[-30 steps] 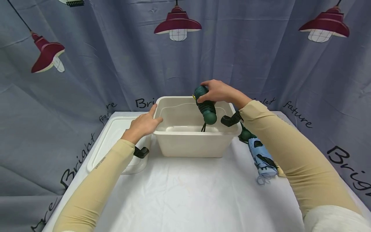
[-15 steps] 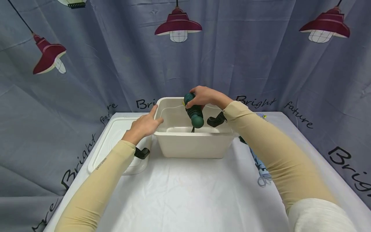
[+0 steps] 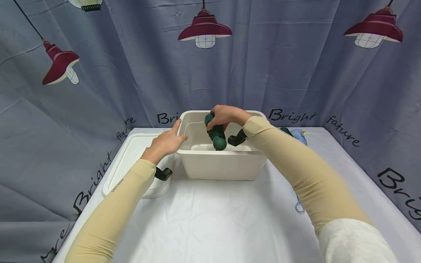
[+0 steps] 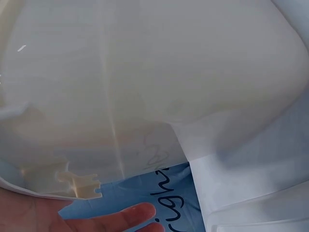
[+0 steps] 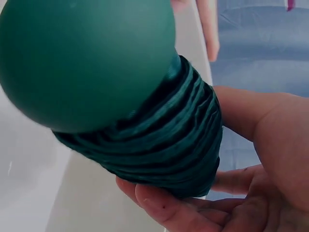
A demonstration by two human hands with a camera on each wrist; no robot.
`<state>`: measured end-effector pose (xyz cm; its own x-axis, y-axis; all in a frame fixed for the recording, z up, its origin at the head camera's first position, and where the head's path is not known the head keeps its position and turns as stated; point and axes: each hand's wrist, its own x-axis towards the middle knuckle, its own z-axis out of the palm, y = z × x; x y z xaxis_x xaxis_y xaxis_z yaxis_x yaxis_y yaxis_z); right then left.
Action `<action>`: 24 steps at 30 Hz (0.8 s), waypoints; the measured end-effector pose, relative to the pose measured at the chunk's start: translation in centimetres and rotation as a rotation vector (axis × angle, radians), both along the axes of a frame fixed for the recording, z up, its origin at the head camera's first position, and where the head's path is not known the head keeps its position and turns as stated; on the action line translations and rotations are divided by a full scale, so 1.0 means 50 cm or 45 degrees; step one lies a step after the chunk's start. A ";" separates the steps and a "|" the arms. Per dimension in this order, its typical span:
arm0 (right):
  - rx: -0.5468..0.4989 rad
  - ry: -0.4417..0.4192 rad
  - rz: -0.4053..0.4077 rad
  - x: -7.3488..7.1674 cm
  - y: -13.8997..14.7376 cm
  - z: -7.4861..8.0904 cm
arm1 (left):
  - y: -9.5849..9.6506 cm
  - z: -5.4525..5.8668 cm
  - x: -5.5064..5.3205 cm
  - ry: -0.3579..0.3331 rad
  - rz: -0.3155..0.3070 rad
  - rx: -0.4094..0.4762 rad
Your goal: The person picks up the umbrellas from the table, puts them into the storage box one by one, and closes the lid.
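A green bundle (image 3: 218, 137) is gripped by the right hand (image 3: 226, 115) inside the top of the white box (image 3: 223, 166), whose left edge is touched by the left hand (image 3: 166, 141), fingers straight.

Grey-blue curtain (image 3: 263, 78) drapes from nine o'clock over twelve to three, creased in soft vertical folds. Three dark-red lamps are printed on it: a tilted lamp (image 3: 60, 62) near ten, an upright lamp (image 3: 205, 30) at twelve, and another lamp (image 3: 375, 25) at two. A pale shape (image 3: 84, 3) with a black toothed edge is cut off toward eleven. Black lettering (image 3: 292, 115) reads "Bright" just short of three. White table cloth (image 3: 213, 219) spreads at six, faintly wrinkled.
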<state>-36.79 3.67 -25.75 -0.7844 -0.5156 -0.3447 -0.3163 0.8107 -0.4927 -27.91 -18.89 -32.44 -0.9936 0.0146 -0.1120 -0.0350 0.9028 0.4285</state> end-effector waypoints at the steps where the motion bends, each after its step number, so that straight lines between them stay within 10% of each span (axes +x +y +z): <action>1: 0.002 0.002 0.009 0.000 -0.004 -0.003 | 0.000 0.001 0.000 -0.001 0.001 0.003; 24: 0.081 -0.211 0.031 -0.016 -0.078 -0.045 | -0.006 -0.004 -0.005 -0.012 -0.096 0.179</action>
